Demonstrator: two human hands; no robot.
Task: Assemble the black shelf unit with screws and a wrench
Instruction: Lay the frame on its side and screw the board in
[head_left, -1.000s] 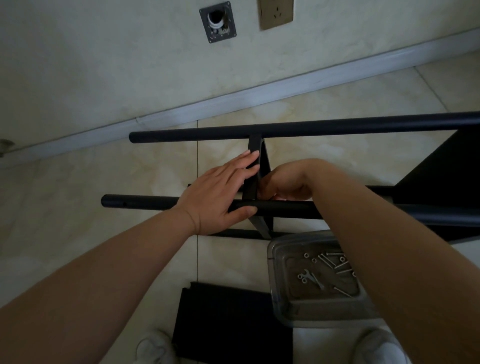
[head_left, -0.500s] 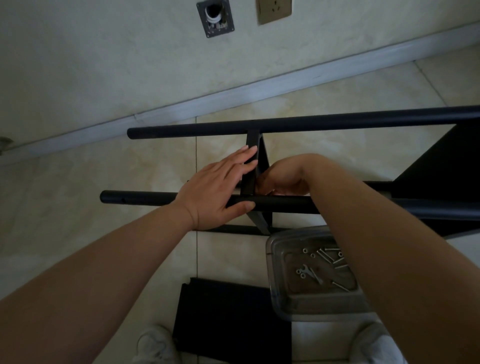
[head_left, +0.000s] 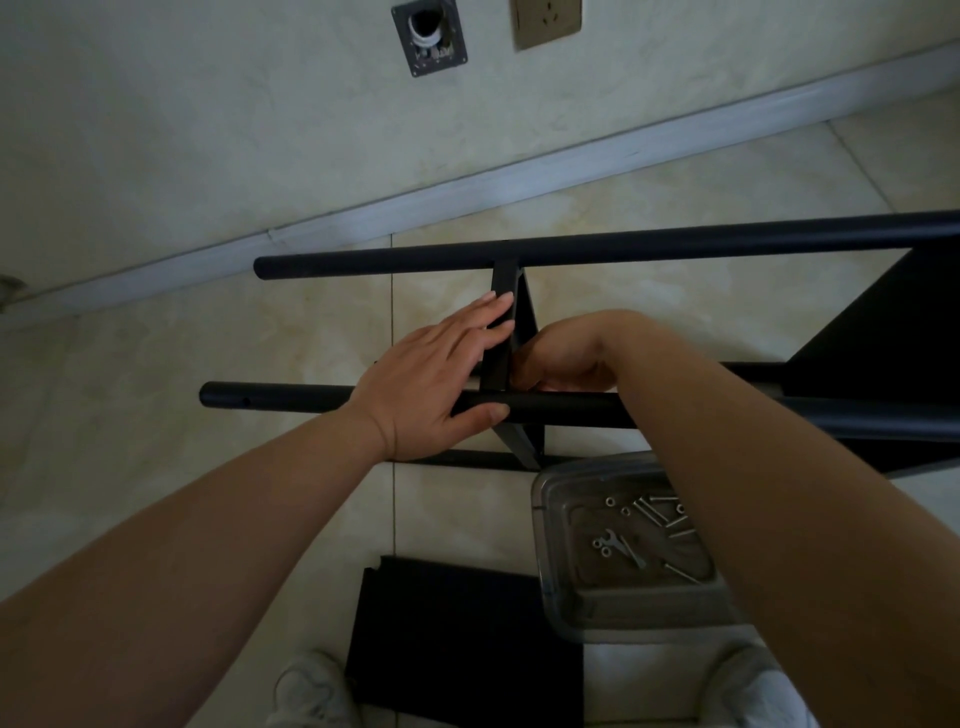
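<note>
The black shelf frame lies on its side on the tiled floor, with a far tube (head_left: 675, 249) and a near tube (head_left: 291, 397). An upright black shelf panel (head_left: 501, 358) runs between them. My left hand (head_left: 431, 374) lies with straight fingers along the panel's left face and its thumb against the near tube. My right hand (head_left: 566, 353) is curled just right of the panel, where it meets the near tube; its fingertips and anything in them are hidden. A small wrench (head_left: 615, 540) and several screws (head_left: 654, 512) lie in a clear plastic box (head_left: 550, 571).
A loose black panel (head_left: 457, 639) lies on the floor between my white shoes (head_left: 311, 691). Another black shelf (head_left: 893, 332) fills the frame at the right. The wall's baseboard (head_left: 467, 197) runs behind the frame, with a socket (head_left: 545, 21) above.
Both hands stay in the same place on the panel and near tube. The view has shifted slightly.
</note>
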